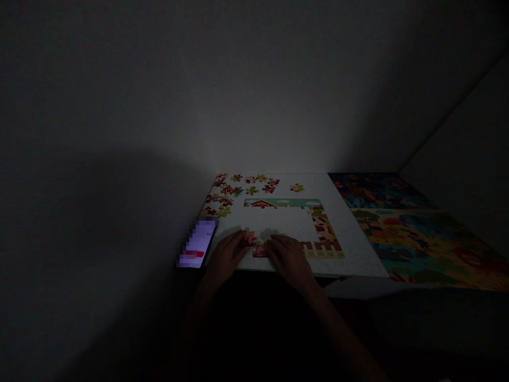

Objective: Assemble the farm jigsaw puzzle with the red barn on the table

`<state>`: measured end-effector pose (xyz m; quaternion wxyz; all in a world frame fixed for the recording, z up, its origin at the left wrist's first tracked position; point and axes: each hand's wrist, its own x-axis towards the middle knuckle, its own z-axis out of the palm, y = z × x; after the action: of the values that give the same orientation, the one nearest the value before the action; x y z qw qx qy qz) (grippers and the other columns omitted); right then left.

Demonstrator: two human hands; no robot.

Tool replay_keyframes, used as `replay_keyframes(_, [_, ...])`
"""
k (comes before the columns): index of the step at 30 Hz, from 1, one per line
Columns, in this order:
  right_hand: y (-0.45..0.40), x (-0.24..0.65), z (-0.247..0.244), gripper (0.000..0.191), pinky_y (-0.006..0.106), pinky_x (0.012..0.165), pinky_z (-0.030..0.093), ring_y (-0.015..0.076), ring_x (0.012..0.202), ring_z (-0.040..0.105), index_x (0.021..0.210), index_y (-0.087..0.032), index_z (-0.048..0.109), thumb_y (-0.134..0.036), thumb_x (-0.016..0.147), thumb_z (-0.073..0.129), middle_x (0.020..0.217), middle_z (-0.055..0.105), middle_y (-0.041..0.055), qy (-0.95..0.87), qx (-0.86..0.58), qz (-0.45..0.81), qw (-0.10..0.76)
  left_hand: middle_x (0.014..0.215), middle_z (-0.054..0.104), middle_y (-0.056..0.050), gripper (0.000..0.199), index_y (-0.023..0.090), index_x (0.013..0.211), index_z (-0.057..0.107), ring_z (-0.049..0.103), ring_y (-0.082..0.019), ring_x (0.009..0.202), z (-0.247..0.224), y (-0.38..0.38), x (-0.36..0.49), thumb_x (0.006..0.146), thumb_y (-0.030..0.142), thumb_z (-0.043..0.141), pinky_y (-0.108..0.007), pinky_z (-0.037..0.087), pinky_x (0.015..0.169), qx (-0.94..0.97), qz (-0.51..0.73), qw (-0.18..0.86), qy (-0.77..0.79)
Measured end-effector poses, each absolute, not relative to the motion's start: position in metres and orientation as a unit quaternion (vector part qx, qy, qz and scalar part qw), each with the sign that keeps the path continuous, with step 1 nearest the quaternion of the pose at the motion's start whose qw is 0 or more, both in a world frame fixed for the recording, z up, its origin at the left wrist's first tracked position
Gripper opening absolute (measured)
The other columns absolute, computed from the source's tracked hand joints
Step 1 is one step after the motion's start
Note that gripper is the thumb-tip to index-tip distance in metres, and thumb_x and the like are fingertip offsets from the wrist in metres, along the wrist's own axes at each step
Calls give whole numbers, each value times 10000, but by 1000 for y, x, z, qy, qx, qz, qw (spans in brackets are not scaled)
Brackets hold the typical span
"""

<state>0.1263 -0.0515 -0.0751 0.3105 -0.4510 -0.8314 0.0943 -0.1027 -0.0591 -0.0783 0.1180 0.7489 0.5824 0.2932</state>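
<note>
A partly joined puzzle border (326, 231) lies on the white table (274, 222), with its top strip, right side and bottom strip showing. My left hand (227, 253) pinches a pink puzzle piece (249, 238) at the left end of the bottom strip. Beside it, my right hand (289, 254) rests over the bottom strip with its fingers bent down at a reddish piece (260, 251). Whether the right fingers grip that piece is too dark to make out.
Loose puzzle pieces (226, 189) are scattered at the table's back left, and a single piece (297, 188) lies above the border. A lit phone (199, 244) sits at the left edge. Two colourful pictures (382, 189) cover the right side. A wall stands behind.
</note>
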Motion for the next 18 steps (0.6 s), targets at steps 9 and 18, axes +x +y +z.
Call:
replay_keyframes(9, [-54,128,-79,247,519,1014,411,286,1133,591,1160,-247,652,-311,979,497,1207,672,101,-835,-468,84,276,1431,541,-75,439,252,1360,536,487,-220,1342,-85,-61,-110,937,366,567,-434,397,1145,755,268,146,580])
replay_keyframes(18, [-53,128,-79,234,572,1059,357,284,1142,570,1136,-262,674,-326,974,517,1205,672,83,-822,-477,127,283,1494,463,-105,489,234,1394,505,447,-253,1375,-81,-60,-111,936,399,546,-453,403,1140,774,258,129,563])
